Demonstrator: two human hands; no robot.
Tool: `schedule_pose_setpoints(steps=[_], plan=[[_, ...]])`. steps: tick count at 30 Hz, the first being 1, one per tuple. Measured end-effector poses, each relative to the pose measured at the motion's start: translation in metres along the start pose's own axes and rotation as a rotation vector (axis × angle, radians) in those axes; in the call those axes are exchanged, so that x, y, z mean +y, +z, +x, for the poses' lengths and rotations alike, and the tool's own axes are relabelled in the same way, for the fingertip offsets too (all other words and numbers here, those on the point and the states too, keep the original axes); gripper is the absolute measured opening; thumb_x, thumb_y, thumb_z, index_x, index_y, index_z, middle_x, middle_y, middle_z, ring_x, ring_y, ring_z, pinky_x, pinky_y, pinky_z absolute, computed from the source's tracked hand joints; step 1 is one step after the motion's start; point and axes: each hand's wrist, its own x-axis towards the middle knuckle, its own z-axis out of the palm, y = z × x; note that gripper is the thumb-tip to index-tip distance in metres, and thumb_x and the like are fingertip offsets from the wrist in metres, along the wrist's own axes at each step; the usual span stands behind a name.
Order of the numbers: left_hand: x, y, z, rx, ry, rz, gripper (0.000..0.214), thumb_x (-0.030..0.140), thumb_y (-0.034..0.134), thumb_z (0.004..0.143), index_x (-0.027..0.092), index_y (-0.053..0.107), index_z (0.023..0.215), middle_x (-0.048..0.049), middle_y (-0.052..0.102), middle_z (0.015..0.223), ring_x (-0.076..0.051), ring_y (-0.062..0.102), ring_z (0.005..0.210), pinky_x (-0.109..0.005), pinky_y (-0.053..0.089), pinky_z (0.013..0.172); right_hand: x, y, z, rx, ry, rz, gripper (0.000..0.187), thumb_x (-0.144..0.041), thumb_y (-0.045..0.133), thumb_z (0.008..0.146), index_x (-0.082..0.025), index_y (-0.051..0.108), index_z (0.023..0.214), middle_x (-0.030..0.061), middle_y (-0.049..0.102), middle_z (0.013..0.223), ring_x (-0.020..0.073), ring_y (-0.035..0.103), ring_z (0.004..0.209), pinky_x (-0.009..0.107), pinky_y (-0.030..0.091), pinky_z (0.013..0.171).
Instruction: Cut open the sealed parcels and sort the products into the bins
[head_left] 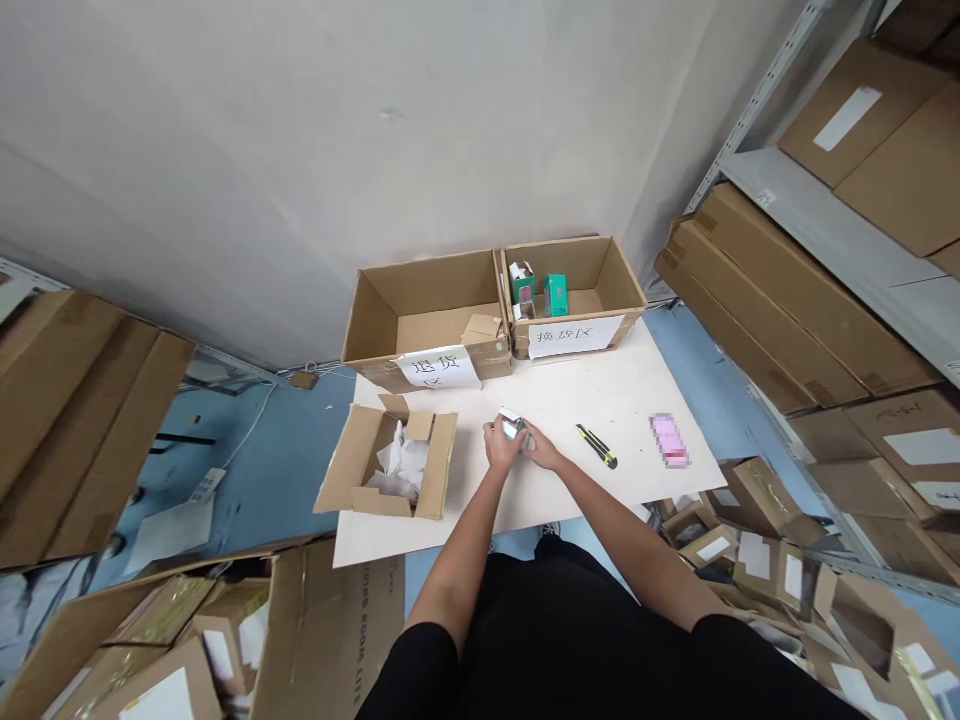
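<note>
A small green and white box (512, 424) is between my two hands above the white table (555, 400); its top looks white and may be a raised flap. My left hand (499, 445) grips its left side, fingers closed round it. On the other side, my right hand (538, 446) holds the box with its fingers bent against it. To my left, an opened cardboard box (444, 465) has its flaps spread and crumpled white paper (405, 460) inside. A black and yellow utility knife (597, 446) lies to the right of my hands.
At the back stand two cardboard bins with handwritten labels: the left bin (375, 373) contains cardboard pieces, the right bin (630, 300) green boxes (556, 295). A blurred pink item (669, 440) lies at the right. Shelves (825, 210) and piled cartons (772, 560) flank the table.
</note>
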Motion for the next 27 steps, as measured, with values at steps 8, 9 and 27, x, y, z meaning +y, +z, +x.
schedule_pose_setpoints(steps=[8,9,27], plan=[[-0.021,-0.009,-0.011,-0.184,0.233,-0.053,0.026,0.028,0.067,0.091,0.025,0.077,0.114,-0.0102,0.065,0.131,-0.021,0.069,0.106,-0.036,0.055,0.1,-0.008,-0.003,0.006,0.08,0.103,0.036,0.071,-0.023,0.067,0.075,-0.03,0.058,0.145,0.0102,0.063,0.146,0.0285,0.064,0.129,0.046,0.053,0.108],[-0.024,-0.012,-0.011,-0.186,0.247,-0.094,0.023,0.027,0.066,0.09,0.024,0.078,0.109,-0.0102,0.066,0.13,-0.02,0.07,0.104,-0.036,0.056,0.099,-0.013,-0.005,0.009,0.073,0.079,0.021,0.067,-0.024,0.067,0.075,-0.028,0.06,0.142,0.0104,0.065,0.142,0.0281,0.065,0.127,0.045,0.053,0.107],[-0.028,-0.023,-0.012,-0.319,0.168,-0.332,0.041,0.035,0.079,0.085,0.024,0.074,0.124,-0.0135,0.06,0.147,-0.027,0.066,0.125,-0.04,0.06,0.097,-0.062,-0.009,0.033,0.249,-0.107,-0.195,0.017,-0.029,0.048,0.091,-0.025,0.065,0.092,0.0049,0.071,0.097,0.0232,0.067,0.095,0.035,0.054,0.095]])
